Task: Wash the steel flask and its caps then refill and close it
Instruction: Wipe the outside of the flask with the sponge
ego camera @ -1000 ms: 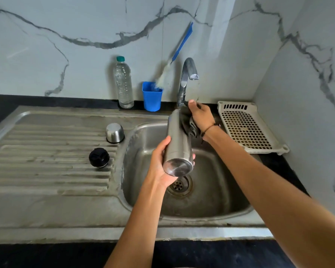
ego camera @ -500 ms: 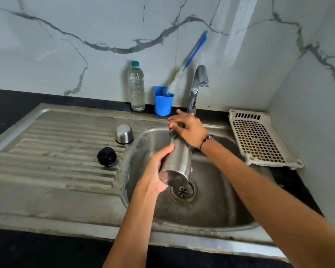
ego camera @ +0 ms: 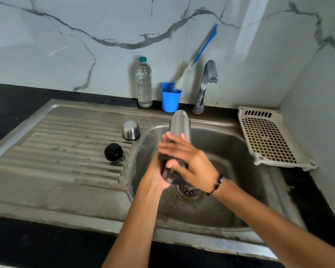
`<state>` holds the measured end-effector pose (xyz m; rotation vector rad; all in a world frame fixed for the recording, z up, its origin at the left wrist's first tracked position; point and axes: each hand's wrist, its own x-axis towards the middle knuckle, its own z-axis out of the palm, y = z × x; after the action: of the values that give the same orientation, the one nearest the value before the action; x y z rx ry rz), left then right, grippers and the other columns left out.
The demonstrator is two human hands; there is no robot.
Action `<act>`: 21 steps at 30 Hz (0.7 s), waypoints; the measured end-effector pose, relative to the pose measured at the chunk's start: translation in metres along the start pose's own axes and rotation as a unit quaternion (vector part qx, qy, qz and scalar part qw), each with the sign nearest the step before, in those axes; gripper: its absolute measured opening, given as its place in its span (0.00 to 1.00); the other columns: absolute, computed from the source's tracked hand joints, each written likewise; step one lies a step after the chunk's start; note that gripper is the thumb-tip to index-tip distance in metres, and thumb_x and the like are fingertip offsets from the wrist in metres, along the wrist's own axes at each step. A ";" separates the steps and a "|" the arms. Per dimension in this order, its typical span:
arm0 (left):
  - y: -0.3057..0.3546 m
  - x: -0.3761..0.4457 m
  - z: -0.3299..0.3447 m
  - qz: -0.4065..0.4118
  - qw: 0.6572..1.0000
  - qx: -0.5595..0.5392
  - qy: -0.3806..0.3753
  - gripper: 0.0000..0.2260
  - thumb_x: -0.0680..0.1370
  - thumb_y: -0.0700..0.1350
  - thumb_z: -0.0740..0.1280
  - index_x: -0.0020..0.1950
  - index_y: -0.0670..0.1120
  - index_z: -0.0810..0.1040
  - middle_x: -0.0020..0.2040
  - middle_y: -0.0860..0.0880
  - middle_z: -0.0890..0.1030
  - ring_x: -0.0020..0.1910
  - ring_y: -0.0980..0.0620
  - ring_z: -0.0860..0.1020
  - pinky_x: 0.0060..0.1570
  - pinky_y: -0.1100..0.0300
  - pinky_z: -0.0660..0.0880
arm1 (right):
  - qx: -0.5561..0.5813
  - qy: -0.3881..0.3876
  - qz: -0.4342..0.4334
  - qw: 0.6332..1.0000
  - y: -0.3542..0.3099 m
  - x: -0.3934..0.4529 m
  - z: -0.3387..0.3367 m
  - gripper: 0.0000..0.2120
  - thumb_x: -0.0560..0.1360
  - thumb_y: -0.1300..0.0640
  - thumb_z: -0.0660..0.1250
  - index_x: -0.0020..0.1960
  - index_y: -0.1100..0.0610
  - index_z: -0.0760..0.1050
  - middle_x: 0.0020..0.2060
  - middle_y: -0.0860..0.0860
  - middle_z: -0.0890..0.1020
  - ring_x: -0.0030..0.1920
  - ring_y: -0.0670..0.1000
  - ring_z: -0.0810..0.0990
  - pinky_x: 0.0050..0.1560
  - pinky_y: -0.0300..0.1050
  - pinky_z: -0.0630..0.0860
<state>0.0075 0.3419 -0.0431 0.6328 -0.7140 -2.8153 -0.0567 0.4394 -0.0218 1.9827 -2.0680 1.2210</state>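
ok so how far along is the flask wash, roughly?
Early-middle. Done: both caps are off, the steel cap and black inner cap sitting on the drainboard. In hand: the left hand grips the steel flask over the sink basin while the right hand rubs a dark cloth along its body. Left: washing the caps, refilling, closing. No water visibly running from the tap.

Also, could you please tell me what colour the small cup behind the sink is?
The cup is bright blue, seen clearly in the head view.
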 end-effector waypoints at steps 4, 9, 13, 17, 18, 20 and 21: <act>0.003 -0.001 -0.010 0.014 0.999 0.005 -0.036 0.19 0.79 0.53 0.56 0.44 0.43 0.82 0.37 0.45 0.84 0.35 0.51 0.83 0.33 0.62 0.80 | -0.025 -0.036 -0.013 0.999 0.006 0.014 0.007 0.25 0.79 0.44 0.54 0.62 0.61 0.77 0.64 0.55 0.76 0.72 0.51 0.62 0.75 0.53 0.50; 0.007 -0.006 -0.018 -0.012 0.999 0.024 -0.047 0.30 0.66 0.65 0.70 0.54 0.40 0.82 0.48 0.39 0.82 0.41 0.43 0.82 0.38 0.50 0.81 | 0.015 0.000 0.089 0.996 0.048 0.068 -0.005 0.16 0.79 0.56 0.60 0.62 0.63 0.76 0.65 0.57 0.75 0.72 0.51 0.60 0.72 0.45 0.49; 0.005 -0.004 -0.017 -0.051 0.994 -0.011 -0.096 0.42 0.59 0.58 0.79 0.67 0.39 0.71 0.51 0.36 0.77 0.41 0.40 0.81 0.38 0.50 0.80 | 0.095 0.071 0.258 0.959 0.084 0.096 -0.014 0.15 0.80 0.59 0.60 0.63 0.66 0.75 0.61 0.60 0.77 0.67 0.57 0.71 0.72 0.55 0.62; 0.007 -0.001 -0.012 -0.026 0.997 -0.036 -0.067 0.35 0.65 0.56 0.76 0.66 0.39 0.72 0.52 0.37 0.78 0.44 0.40 0.80 0.47 0.47 0.79 | 0.201 0.172 0.268 0.926 0.063 0.089 -0.025 0.17 0.80 0.58 0.59 0.62 0.68 0.74 0.58 0.61 0.79 0.63 0.56 0.76 0.68 0.54 0.68; 0.008 0.001 -0.013 -0.008 0.998 -0.034 -0.048 0.31 0.67 0.56 0.73 0.65 0.40 0.74 0.52 0.38 0.79 0.46 0.40 0.80 0.52 0.45 0.78 | 0.202 0.168 0.233 0.936 0.049 0.082 -0.028 0.18 0.79 0.57 0.59 0.62 0.68 0.74 0.60 0.60 0.78 0.65 0.55 0.74 0.70 0.51 0.66; 0.010 -0.001 -0.008 0.040 0.999 -0.024 -0.022 0.22 0.71 0.54 0.68 0.58 0.41 0.79 0.50 0.40 0.82 0.47 0.43 0.81 0.56 0.46 0.77 | 0.170 0.099 0.144 0.970 0.023 0.059 -0.027 0.19 0.79 0.55 0.60 0.62 0.67 0.74 0.63 0.59 0.75 0.68 0.52 0.70 0.72 0.45 0.63; 0.010 0.001 -0.006 0.057 0.998 -0.023 -0.026 0.19 0.72 0.54 0.64 0.54 0.42 0.81 0.49 0.41 0.83 0.47 0.44 0.82 0.52 0.49 0.78 | 0.137 0.045 0.095 0.985 0.012 0.044 -0.021 0.20 0.79 0.52 0.59 0.62 0.66 0.74 0.64 0.58 0.75 0.70 0.51 0.67 0.72 0.44 0.61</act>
<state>0.0102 0.3302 -0.0431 0.4962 -0.6686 -2.7432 -0.0854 0.4125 0.0097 1.8168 -2.1881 1.6810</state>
